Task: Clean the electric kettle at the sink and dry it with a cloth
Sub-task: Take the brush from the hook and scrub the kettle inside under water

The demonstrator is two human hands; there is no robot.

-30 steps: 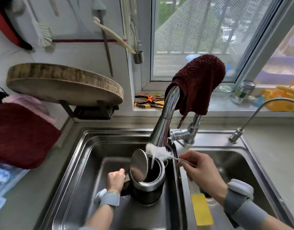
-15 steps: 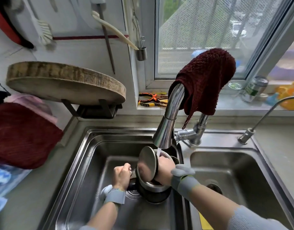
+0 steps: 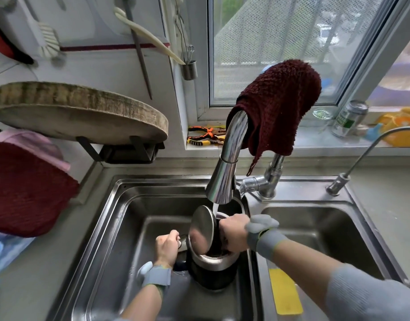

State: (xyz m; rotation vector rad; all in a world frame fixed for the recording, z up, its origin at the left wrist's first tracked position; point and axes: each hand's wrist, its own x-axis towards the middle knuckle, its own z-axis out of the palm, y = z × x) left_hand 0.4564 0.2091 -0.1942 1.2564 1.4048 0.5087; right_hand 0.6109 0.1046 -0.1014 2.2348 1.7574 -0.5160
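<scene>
A steel electric kettle (image 3: 212,267) with a dark base stands in the left sink basin (image 3: 111,228), its round lid (image 3: 203,227) flipped open and upright. My left hand (image 3: 168,247) is closed around the kettle's handle. My right hand (image 3: 234,232) reaches down into the kettle's mouth; its fingers are hidden inside, so what they hold cannot be seen. Water runs from the tall chrome faucet (image 3: 225,172) into the kettle. A dark red cloth (image 3: 278,105) hangs draped over the faucet's arch.
A yellow sponge (image 3: 284,290) lies on the divider by the right basin (image 3: 326,230). A thin second tap (image 3: 352,163) stands at the right. A round wooden board (image 3: 79,112) sits on a rack at the left above a red cloth (image 3: 25,188). Pliers (image 3: 204,135) and a can (image 3: 348,119) rest on the sill.
My right hand went from holding a white brush at the kettle's rim to reaching down inside the kettle. The left hand kept its grip on the handle.
</scene>
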